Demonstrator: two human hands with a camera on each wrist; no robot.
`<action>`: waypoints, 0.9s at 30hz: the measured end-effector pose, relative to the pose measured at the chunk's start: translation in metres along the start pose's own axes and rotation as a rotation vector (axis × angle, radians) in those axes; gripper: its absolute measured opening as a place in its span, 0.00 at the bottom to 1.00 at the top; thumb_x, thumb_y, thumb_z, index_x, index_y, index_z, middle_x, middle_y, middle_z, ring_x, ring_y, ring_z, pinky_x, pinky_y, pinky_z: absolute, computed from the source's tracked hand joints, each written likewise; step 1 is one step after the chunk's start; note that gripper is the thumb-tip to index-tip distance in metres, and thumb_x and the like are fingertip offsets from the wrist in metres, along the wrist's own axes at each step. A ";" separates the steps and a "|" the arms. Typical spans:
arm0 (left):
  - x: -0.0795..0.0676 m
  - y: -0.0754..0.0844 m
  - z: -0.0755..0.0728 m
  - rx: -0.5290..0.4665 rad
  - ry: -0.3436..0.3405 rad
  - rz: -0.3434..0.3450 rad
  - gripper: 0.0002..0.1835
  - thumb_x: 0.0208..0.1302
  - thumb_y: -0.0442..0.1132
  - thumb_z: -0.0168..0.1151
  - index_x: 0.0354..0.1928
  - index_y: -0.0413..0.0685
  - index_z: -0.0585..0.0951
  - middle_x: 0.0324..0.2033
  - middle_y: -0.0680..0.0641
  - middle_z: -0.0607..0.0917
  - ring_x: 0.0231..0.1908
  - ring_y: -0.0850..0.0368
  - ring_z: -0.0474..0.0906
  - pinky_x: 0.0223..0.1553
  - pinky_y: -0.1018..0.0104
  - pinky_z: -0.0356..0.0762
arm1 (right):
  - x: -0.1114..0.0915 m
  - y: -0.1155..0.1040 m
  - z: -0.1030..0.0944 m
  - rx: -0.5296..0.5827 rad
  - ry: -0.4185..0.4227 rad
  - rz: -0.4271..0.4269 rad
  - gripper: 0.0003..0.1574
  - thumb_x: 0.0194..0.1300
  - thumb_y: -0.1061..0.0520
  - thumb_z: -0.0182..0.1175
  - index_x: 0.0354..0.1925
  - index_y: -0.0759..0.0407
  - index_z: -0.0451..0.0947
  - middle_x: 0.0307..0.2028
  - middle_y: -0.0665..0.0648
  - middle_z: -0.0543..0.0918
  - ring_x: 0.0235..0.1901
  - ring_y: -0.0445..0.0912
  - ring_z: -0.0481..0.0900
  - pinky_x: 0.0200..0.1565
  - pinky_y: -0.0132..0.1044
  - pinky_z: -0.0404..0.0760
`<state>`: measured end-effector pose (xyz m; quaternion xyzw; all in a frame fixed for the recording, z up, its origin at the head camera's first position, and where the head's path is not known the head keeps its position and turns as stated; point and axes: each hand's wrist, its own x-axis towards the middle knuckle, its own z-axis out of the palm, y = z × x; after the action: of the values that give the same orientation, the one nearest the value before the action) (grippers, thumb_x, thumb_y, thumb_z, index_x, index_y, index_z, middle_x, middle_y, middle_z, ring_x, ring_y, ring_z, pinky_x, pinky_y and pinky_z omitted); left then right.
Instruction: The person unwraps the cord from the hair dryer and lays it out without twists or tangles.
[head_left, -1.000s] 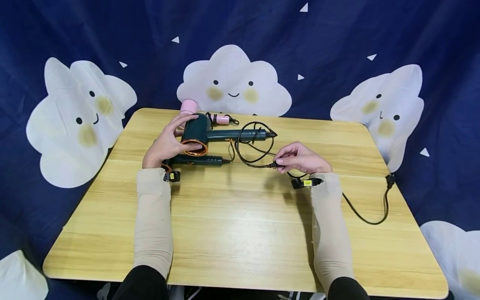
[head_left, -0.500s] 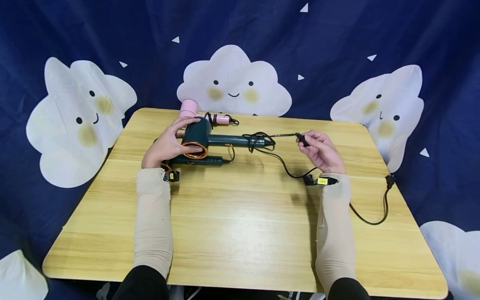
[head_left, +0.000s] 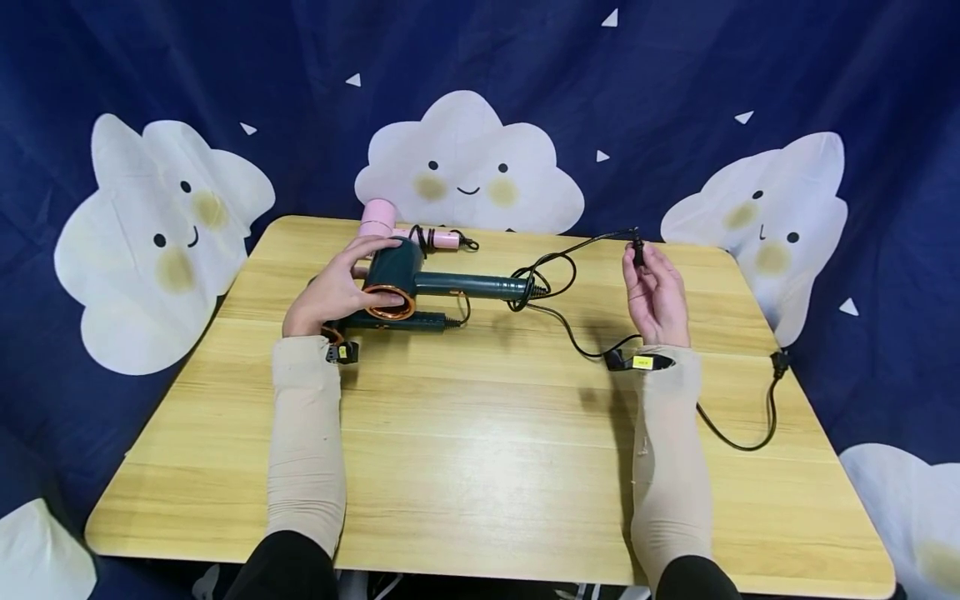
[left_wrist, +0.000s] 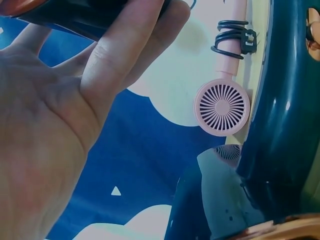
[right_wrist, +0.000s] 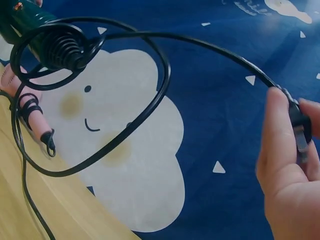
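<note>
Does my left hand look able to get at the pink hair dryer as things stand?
Probably not: the left hand's grip is taken up by the upper dark green hair dryer, held in front of the pink hair dryer.

The left hand [head_left: 333, 287] grips a dark green hair dryer [head_left: 397, 265] above the bench [head_left: 480, 475]; the right hand [head_left: 657, 298] pinches a black plug [head_left: 638, 253].

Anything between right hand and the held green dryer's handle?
Yes, black cord: it loops at the end of the handle, and one strand spans across to the right hand. Nothing rigid shows between them.
</note>
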<state>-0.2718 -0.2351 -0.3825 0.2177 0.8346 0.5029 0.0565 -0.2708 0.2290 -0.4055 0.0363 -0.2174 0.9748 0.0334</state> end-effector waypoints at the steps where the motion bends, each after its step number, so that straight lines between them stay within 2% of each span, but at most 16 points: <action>1: 0.000 0.000 0.000 0.004 -0.002 -0.004 0.44 0.49 0.36 0.78 0.70 0.49 0.69 0.71 0.45 0.63 0.66 0.45 0.64 0.65 0.43 0.68 | 0.000 0.000 0.000 0.017 0.005 -0.018 0.05 0.66 0.72 0.57 0.39 0.74 0.78 0.39 0.69 0.84 0.34 0.52 0.87 0.44 0.35 0.86; 3: 0.000 0.000 0.000 0.009 -0.005 -0.008 0.44 0.49 0.36 0.79 0.70 0.49 0.69 0.71 0.45 0.63 0.66 0.46 0.63 0.65 0.43 0.67 | 0.000 0.001 0.001 0.020 0.000 -0.041 0.04 0.65 0.73 0.57 0.39 0.74 0.79 0.39 0.69 0.84 0.34 0.52 0.87 0.44 0.36 0.86; 6: 0.001 0.000 -0.001 0.015 -0.008 -0.011 0.44 0.48 0.36 0.79 0.70 0.49 0.69 0.71 0.45 0.64 0.66 0.48 0.63 0.65 0.43 0.67 | -0.002 0.006 0.005 -0.086 -0.035 -0.046 0.04 0.65 0.72 0.58 0.37 0.73 0.80 0.39 0.68 0.85 0.35 0.51 0.87 0.44 0.35 0.85; 11: 0.001 0.000 0.000 0.015 -0.019 -0.019 0.45 0.48 0.37 0.79 0.70 0.50 0.69 0.71 0.46 0.64 0.66 0.48 0.64 0.64 0.45 0.69 | -0.004 0.020 0.011 -0.309 -0.152 0.017 0.08 0.65 0.73 0.58 0.37 0.71 0.84 0.38 0.67 0.87 0.36 0.52 0.88 0.46 0.39 0.85; 15: 0.002 0.000 0.002 0.009 -0.030 -0.014 0.45 0.48 0.37 0.79 0.70 0.50 0.69 0.71 0.47 0.64 0.66 0.48 0.65 0.64 0.45 0.70 | -0.005 0.031 0.016 -0.420 -0.230 0.067 0.09 0.63 0.75 0.59 0.38 0.71 0.85 0.37 0.65 0.89 0.36 0.53 0.89 0.47 0.42 0.85; 18: 0.002 0.000 0.002 0.002 -0.031 0.001 0.45 0.48 0.37 0.79 0.70 0.50 0.69 0.71 0.48 0.65 0.66 0.48 0.65 0.64 0.45 0.70 | -0.005 0.037 0.018 -0.484 -0.247 0.064 0.09 0.61 0.75 0.60 0.37 0.70 0.85 0.36 0.63 0.89 0.36 0.53 0.89 0.46 0.44 0.85; 22: 0.003 -0.006 0.000 0.004 -0.024 0.019 0.44 0.48 0.38 0.79 0.69 0.55 0.70 0.70 0.51 0.67 0.65 0.51 0.66 0.63 0.47 0.70 | -0.004 0.040 0.021 -0.525 -0.170 -0.026 0.08 0.59 0.75 0.63 0.38 0.72 0.84 0.34 0.63 0.89 0.34 0.53 0.89 0.46 0.44 0.85; 27: -0.001 -0.006 -0.003 0.010 -0.012 0.025 0.45 0.47 0.38 0.80 0.69 0.56 0.70 0.70 0.51 0.68 0.65 0.53 0.66 0.62 0.51 0.71 | -0.001 0.038 0.020 -0.469 -0.007 -0.158 0.11 0.55 0.74 0.67 0.40 0.77 0.82 0.32 0.64 0.88 0.33 0.52 0.89 0.43 0.42 0.86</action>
<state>-0.2737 -0.2407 -0.3863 0.2314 0.8339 0.4981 0.0538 -0.2714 0.1863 -0.4036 0.0481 -0.4345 0.8918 0.1163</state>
